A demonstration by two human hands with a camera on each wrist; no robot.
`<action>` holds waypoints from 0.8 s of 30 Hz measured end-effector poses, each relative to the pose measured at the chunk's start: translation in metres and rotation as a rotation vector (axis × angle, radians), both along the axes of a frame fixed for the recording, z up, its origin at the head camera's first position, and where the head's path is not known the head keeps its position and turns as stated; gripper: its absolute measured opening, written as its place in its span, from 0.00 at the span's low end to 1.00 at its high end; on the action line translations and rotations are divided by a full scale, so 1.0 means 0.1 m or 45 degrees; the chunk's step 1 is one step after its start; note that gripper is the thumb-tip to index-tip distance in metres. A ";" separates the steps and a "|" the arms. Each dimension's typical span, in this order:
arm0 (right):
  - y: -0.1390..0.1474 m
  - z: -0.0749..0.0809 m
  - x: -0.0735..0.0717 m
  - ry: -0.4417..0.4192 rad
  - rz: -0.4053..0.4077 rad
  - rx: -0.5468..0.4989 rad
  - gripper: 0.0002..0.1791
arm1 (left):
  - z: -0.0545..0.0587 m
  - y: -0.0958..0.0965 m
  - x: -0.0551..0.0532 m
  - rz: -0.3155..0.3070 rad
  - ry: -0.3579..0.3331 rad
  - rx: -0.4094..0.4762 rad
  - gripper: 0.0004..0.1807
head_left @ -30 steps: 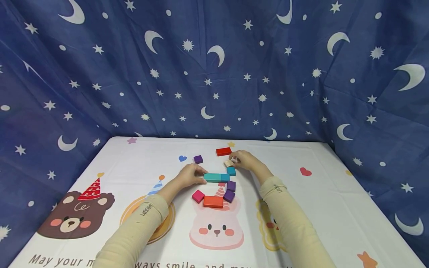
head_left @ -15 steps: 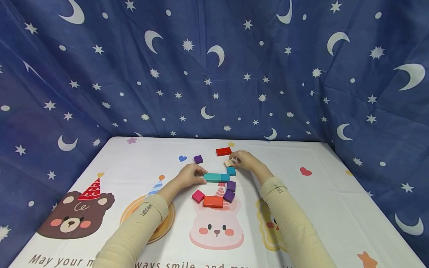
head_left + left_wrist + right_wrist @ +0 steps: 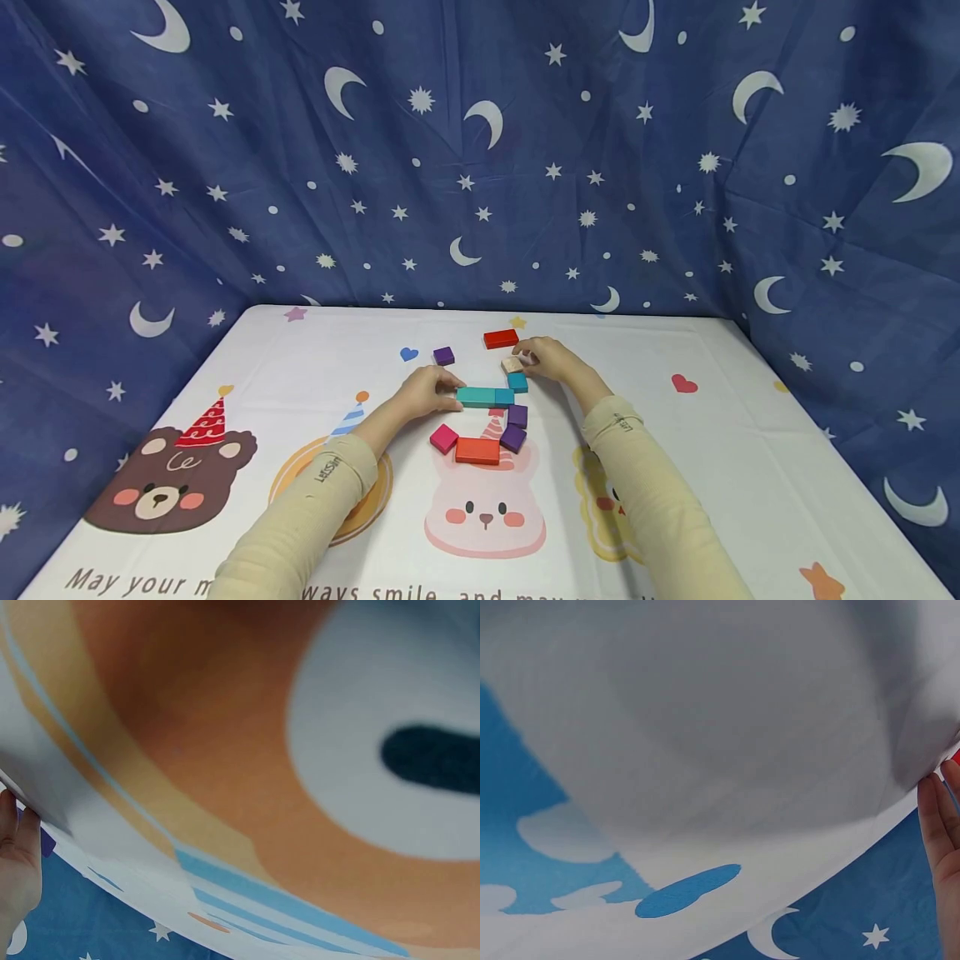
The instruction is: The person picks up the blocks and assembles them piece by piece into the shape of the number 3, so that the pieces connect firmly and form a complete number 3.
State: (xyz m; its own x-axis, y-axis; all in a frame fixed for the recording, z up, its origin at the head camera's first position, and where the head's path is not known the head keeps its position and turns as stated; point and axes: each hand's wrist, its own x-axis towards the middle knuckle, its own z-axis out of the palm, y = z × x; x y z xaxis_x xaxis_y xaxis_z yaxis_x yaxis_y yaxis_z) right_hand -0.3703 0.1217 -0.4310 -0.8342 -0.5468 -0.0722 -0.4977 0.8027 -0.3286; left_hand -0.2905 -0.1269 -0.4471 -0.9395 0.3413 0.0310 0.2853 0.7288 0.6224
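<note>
In the head view, my left hand (image 3: 427, 393) holds the left end of a long teal block (image 3: 476, 397) between thumb and fingertips. That block lies end to end with a shorter blue block (image 3: 504, 397). My right hand (image 3: 550, 358) pinches a small beige block (image 3: 512, 365) from its right side. Just below the beige one sits a small blue-teal block (image 3: 517, 382). Two purple blocks (image 3: 517, 417) continue downward, followed by an orange-red block (image 3: 477, 451) and a pink block (image 3: 444, 438). Both wrist views catch only part of each hand at the frame's edge.
A red block (image 3: 501, 339) lies farther back, and a loose purple block (image 3: 444, 356) sits behind the left hand. All rest on a white tablecloth (image 3: 630, 350) printed with cartoon animals. A dark blue curtain (image 3: 480, 208) with moons and stars hangs behind and beside the table.
</note>
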 end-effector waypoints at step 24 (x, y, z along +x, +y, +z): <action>0.03 -0.01 0.02 0.025 0.018 0.001 0.16 | 0.02 0.00 0.02 -0.005 0.006 0.006 0.17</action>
State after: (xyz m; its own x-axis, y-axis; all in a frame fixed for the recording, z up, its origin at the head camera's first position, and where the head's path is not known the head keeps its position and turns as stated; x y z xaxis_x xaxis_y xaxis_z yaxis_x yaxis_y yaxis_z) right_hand -0.3683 0.1244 -0.4319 -0.8274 -0.5587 -0.0564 -0.5156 0.7956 -0.3180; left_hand -0.2890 -0.1264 -0.4456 -0.9380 0.3447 0.0371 0.2911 0.7248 0.6244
